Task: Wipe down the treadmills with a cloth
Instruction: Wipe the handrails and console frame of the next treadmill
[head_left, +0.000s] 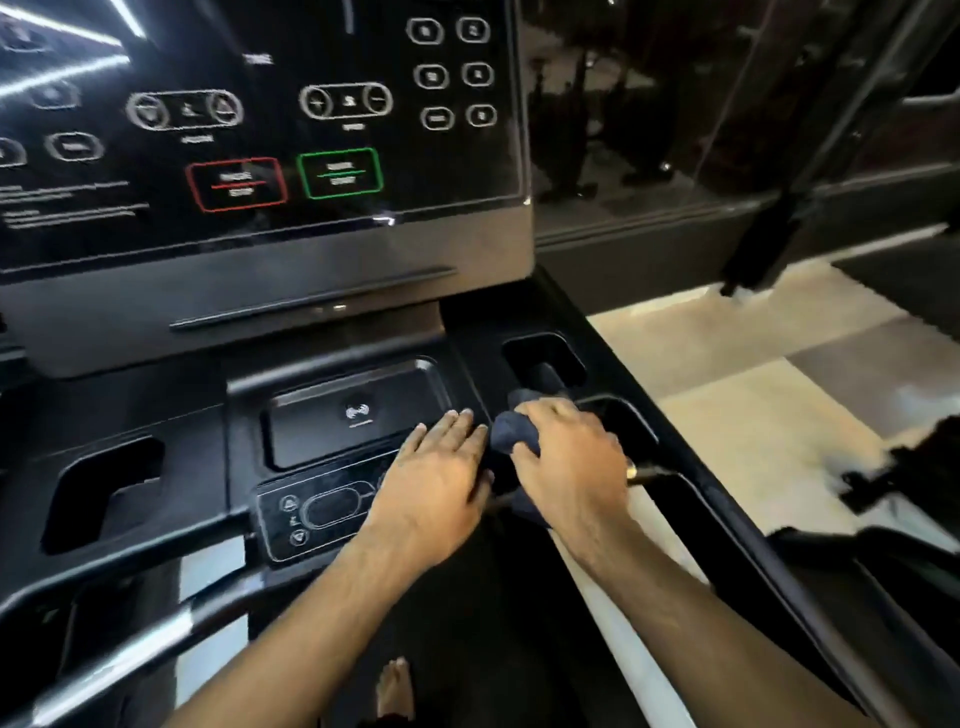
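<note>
cloth (511, 434): balled up on the treadmill (363, 260) ledge, just beside the right cupholder (540, 353)
right grip (569, 457): clenched round the cloth
left grip (439, 475): released, flat at the tray (322, 415) edge, bracing us
tip: we'd probably spread the cloth flatter so it reaches into those corners

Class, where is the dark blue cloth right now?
Head view, right of centre: the dark blue cloth is gripped in the right hand, beside the left hand.
</note>
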